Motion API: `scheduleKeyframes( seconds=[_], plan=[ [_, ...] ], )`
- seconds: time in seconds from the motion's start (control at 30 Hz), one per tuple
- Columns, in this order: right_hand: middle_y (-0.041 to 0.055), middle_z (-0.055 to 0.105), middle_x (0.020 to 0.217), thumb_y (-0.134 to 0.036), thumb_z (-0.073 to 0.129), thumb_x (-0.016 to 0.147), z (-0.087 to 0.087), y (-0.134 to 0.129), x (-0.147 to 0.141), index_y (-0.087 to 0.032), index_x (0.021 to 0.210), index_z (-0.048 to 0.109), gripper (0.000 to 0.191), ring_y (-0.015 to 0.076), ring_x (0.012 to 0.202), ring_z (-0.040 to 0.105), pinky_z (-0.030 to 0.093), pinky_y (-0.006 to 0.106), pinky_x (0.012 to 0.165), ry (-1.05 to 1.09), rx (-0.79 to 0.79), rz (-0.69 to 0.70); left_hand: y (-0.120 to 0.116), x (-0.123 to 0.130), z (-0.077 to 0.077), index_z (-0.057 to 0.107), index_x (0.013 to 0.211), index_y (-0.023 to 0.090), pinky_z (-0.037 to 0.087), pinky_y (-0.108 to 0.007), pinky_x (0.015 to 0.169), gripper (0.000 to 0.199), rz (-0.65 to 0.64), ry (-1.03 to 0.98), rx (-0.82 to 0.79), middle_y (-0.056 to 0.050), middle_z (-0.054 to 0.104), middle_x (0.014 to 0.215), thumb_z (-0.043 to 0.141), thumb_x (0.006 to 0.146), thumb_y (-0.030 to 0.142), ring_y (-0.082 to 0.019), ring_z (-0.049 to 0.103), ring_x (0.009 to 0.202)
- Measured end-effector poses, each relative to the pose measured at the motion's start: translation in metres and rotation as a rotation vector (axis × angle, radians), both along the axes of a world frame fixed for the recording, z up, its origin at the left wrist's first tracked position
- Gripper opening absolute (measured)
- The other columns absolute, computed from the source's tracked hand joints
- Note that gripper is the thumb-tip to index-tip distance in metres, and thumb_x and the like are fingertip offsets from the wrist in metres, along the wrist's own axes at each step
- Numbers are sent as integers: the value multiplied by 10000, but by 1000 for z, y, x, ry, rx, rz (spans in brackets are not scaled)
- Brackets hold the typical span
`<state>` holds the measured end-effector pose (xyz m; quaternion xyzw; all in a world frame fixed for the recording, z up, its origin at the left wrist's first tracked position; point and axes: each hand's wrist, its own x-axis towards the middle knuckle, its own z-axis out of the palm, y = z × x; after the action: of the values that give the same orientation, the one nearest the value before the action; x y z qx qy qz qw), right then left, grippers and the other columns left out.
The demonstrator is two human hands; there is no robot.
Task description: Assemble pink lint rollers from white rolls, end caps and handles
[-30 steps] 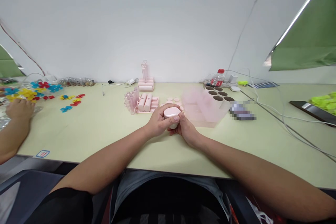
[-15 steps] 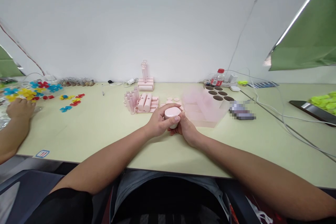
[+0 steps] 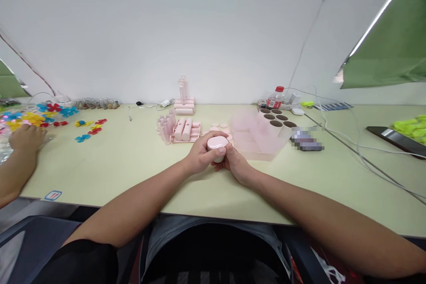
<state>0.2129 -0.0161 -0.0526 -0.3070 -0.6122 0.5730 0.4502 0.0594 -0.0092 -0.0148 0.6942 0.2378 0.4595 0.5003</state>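
A pale pink, glossy, rounded plastic piece [image 3: 217, 143] is held above the table's front half, its smooth top facing up. My left hand [image 3: 200, 154] wraps round it from the left, thumb across its front. From the right, my right hand [image 3: 237, 164] grips its edge, with thumb and fingers closed; some fingers are hidden beneath. Just behind my hands lie several flat pink discs [image 3: 223, 125]. To the left, a pink tray [image 3: 196, 136] carries two pink cylinders [image 3: 183, 129], with clear pinkish tubes [image 3: 165, 128] beside it.
A translucent pink bag and box [image 3: 259, 135] stand right of my hands, near brown-centred round tubes [image 3: 276, 123] and a red-capped bottle [image 3: 275, 97]. White cables [image 3: 357, 142] cross the right side. At far left, another person's hand [image 3: 27, 136] touches colourful plastic flower pieces [image 3: 33, 117].
The pink piece has tilted slightly and its top catches the light differently. Both my hands keep almost the same place and grip.
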Motion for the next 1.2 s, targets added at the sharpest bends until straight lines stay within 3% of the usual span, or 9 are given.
scheduleKeyframes(
  seconds=[0.43,0.57,0.7,1.2],
  plan=[
    [41,593,788,-839,387,808,5,-1,-1,-208,1125,576,731,172,679,596,512,258,514,21,-42,3,-3,3,1,586,1099,200,439,-265,432,425,-55,-85,-121,-13,627,798,704,786,462,-133,567,474],
    [17,593,647,-853,365,802,9,-1,0,-188,1080,563,747,149,511,573,435,217,376,-52,-99,-40,4,2,-1,594,1171,196,544,-319,626,452,-15,-171,-147,-66,699,957,675,823,473,-195,678,696],
    [-23,546,507,-832,401,811,11,-2,1,-184,953,554,680,102,364,464,367,191,317,-120,-129,-52,12,0,-6,612,1156,189,548,-360,804,429,20,-266,-202,-95,718,1049,643,850,488,-246,680,946],
    [-45,520,400,-844,366,811,19,-9,-3,-192,865,521,672,100,257,400,306,190,242,-178,-215,-104,18,1,-7,639,1075,184,524,-383,817,408,41,-315,-270,-88,731,977,641,835,514,-270,673,976]
  ],
)
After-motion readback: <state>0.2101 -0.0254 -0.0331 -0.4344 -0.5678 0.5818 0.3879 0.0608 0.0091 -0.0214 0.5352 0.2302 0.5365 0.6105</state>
